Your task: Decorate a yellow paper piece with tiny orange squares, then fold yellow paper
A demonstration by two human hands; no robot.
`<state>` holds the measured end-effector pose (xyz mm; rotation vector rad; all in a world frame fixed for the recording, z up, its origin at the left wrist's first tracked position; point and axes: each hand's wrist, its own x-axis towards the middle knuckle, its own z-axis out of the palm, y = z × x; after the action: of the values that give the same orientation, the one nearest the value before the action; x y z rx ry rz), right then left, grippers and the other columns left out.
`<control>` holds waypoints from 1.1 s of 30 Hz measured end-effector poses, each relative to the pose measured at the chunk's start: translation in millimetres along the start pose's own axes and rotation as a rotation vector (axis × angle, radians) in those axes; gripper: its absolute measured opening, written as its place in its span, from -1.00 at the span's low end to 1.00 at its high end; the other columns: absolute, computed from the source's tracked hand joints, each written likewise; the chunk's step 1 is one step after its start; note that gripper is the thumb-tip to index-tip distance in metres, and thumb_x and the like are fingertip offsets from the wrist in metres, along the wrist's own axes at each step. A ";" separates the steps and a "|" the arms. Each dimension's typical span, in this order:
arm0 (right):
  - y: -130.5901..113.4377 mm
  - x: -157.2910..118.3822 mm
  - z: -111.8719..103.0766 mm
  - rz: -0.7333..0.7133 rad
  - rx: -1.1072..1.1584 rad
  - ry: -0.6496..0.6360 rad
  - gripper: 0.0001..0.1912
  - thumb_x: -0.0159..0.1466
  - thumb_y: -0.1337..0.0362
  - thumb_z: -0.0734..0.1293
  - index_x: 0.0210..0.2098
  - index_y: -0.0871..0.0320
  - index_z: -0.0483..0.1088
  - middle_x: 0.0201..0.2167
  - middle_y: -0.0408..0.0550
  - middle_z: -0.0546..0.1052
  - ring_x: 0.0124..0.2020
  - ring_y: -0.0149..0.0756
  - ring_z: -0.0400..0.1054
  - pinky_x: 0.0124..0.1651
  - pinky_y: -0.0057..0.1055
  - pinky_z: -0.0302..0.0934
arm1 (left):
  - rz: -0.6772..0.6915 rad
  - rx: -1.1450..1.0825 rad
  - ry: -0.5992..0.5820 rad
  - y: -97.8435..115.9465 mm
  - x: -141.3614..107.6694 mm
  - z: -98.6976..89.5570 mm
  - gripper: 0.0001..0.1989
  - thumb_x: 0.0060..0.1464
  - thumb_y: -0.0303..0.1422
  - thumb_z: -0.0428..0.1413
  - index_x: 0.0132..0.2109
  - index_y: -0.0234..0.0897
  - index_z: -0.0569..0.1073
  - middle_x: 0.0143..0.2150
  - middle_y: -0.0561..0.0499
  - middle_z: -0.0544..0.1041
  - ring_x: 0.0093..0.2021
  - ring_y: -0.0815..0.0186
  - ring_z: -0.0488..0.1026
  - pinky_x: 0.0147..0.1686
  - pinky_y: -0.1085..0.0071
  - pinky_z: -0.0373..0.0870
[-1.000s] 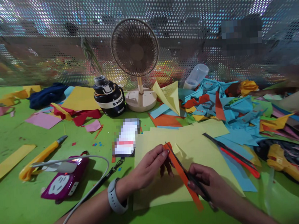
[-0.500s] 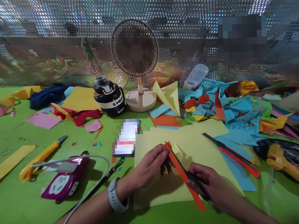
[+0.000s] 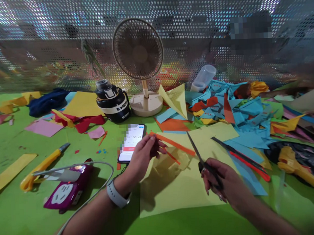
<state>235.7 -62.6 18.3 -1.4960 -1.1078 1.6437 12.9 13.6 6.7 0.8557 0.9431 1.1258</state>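
Observation:
Between the fingertips and thumb of my left hand is an orange paper strip, stretching to the right. A thinner orange sliver hangs below the same hand; what holds it cannot be made out. My right hand is wrapped round the dark handles of the scissors, whose blades point up and to the left, apart from the strip. Beneath both hands lie pale yellow paper sheets, with a small folded yellow piece on top. A phone showing a timer lies partly behind my left hand.
To the left lie a yellow utility knife and a purple device with a cable. A fan and a bottle stand behind. At the right are blue paper scraps, a red-and-black cutter and a yellow-handled tool.
My left hand has moved up and left with the orange strip, out of the scissors. The strip now lies more level, and a thin sliver shows beneath it. The scissors tilt more upright.

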 end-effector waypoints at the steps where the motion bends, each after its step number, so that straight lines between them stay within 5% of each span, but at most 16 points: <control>1: -0.2 0.3 -1.1 -0.013 0.022 0.012 -0.55 0.11 -0.12 0.35 -0.45 0.14 0.21 -0.66 -0.24 0.42 -0.79 -0.64 -0.05 -0.77 -0.65 -0.19 | -0.019 -0.048 0.061 -0.4 3.6 -1.8 -0.83 0.18 -0.30 0.05 -0.31 -0.32 0.35 -0.36 -0.02 0.56 -0.43 0.40 0.51 -0.50 0.55 0.35; 5: 0.6 2.4 -2.3 -0.051 0.111 0.072 -0.55 0.12 -0.10 0.36 -0.47 0.16 0.23 -0.66 -0.23 0.40 -0.78 -0.65 -0.05 -0.76 -0.67 -0.19 | -0.100 -0.143 0.006 -3.8 11.4 -7.6 -0.87 0.16 -0.33 0.07 -0.17 -0.27 0.41 -0.04 -0.15 0.54 0.02 0.20 0.45 -0.07 0.26 0.41; 8: 2.3 4.2 -1.7 -0.061 0.126 0.075 -0.56 0.14 -0.09 0.35 -0.49 0.16 0.22 -0.66 -0.23 0.40 -0.78 -0.65 -0.04 -0.76 -0.67 -0.18 | -0.006 0.137 -0.167 -5.1 12.1 -12.5 -0.61 0.11 -0.34 0.11 0.10 -0.16 0.33 0.24 -0.14 0.30 0.21 0.16 0.25 0.08 0.16 0.29; 12: 5.4 5.3 -1.7 -0.075 0.106 0.054 -0.57 0.15 -0.08 0.35 -0.49 0.15 0.22 -0.65 -0.24 0.40 -0.79 -0.65 -0.06 -0.76 -0.65 -0.17 | 0.392 0.862 -0.092 -1.5 9.4 -16.8 -0.60 -0.01 -0.41 0.13 0.04 -0.20 0.45 0.06 -0.16 0.42 0.00 0.13 0.39 -0.04 0.23 0.32; 15: 7.3 6.1 -1.8 -0.077 0.089 0.049 -0.58 0.14 -0.08 0.35 -0.48 0.15 0.23 -0.65 -0.25 0.40 -0.79 -0.65 -0.07 -0.76 -0.64 -0.16 | 0.380 1.137 -0.142 0.2 4.6 -13.3 -0.69 0.02 -0.37 0.10 -0.05 -0.27 0.53 -0.38 -0.03 0.49 -0.42 0.27 0.41 -0.39 0.38 0.31; 18: 7.9 7.0 -1.3 -0.077 0.087 0.042 -0.59 0.15 -0.07 0.34 -0.48 0.15 0.23 -0.65 -0.24 0.40 -0.79 -0.64 -0.06 -0.76 -0.64 -0.16 | 0.213 1.043 -0.263 -3.9 0.6 -6.7 -0.64 0.13 -0.27 0.02 0.01 -0.32 0.49 -0.53 0.04 0.47 -0.57 0.35 0.31 -0.56 0.46 0.18; 23: 8.1 8.2 -1.0 -0.090 0.085 0.042 -0.59 0.16 -0.06 0.34 -0.48 0.16 0.23 -0.64 -0.22 0.40 -0.78 -0.64 -0.06 -0.76 -0.64 -0.17 | 0.054 0.713 -0.207 -10.3 0.0 -2.1 -0.66 0.12 -0.16 0.06 -0.17 -0.34 0.55 -0.30 -0.09 0.57 -0.37 0.27 0.45 -0.43 0.43 0.31; 29: 6.2 10.8 -2.0 -0.110 0.118 0.072 -0.58 0.14 -0.06 0.35 -0.48 0.17 0.26 -0.63 -0.21 0.41 -0.78 -0.65 -0.04 -0.75 -0.62 -0.15 | 0.262 0.569 -0.250 10.5 -9.9 -1.2 -0.79 0.11 -0.29 0.13 -0.14 -0.24 0.56 -0.12 -0.10 0.55 -0.10 0.22 0.45 -0.10 0.34 0.35; 33: 3.2 12.0 -2.0 -0.110 0.136 0.100 -0.58 0.12 -0.07 0.37 -0.44 0.18 0.28 -0.61 -0.21 0.42 -0.78 -0.64 -0.03 -0.75 -0.61 -0.13 | 0.273 0.546 -0.299 20.4 -16.3 -0.4 -0.87 0.10 -0.34 0.16 -0.25 -0.25 0.59 -0.23 -0.08 0.58 -0.21 0.26 0.49 -0.18 0.36 0.39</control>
<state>236.3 -53.0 10.1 -1.3896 -0.9855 1.5212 2.9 2.3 28.1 1.5901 0.9096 0.9384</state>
